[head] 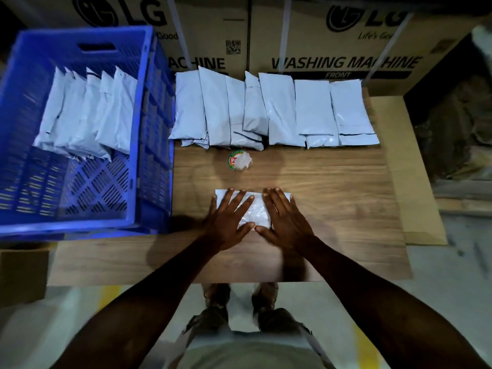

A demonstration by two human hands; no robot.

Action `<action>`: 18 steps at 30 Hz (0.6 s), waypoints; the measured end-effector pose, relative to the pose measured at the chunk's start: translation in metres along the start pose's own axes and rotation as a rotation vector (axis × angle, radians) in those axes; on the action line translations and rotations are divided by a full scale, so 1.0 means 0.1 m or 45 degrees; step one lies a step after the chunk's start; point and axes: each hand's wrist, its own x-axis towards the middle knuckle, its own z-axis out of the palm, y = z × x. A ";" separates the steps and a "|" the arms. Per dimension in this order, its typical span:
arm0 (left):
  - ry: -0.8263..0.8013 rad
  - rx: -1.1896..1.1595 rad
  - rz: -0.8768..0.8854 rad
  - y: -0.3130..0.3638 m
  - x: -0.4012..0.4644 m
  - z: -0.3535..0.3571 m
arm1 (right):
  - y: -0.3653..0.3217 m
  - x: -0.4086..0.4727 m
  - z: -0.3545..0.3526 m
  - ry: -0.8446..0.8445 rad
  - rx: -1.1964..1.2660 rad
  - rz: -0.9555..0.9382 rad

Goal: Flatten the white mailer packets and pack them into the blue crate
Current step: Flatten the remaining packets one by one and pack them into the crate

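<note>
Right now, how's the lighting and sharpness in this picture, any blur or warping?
Head view: dim overall, light pooling mid-table around the packet under the left hand and right hand; blue crate smeared by motion blur; wide-angle bending at the edges; corners fall dark.

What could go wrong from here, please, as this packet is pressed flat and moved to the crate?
Both the left hand and right hand press flat on the packet; hard pressure might burst it. The small round item lies close ahead and could get knocked. The leaning packets in the blue crate might topple when another goes in.
</note>
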 end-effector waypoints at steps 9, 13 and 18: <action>-0.068 0.124 0.240 -0.01 -0.04 -0.54 | 0.00 -0.10 -0.40 0.204 -0.101 -0.067; 0.109 0.195 0.366 -0.03 -0.07 -1.17 | -0.21 -0.11 -0.80 0.435 -0.159 -0.068; 0.173 0.295 0.464 -0.32 -0.18 -2.02 | -0.69 0.01 -1.24 0.669 -0.164 -0.057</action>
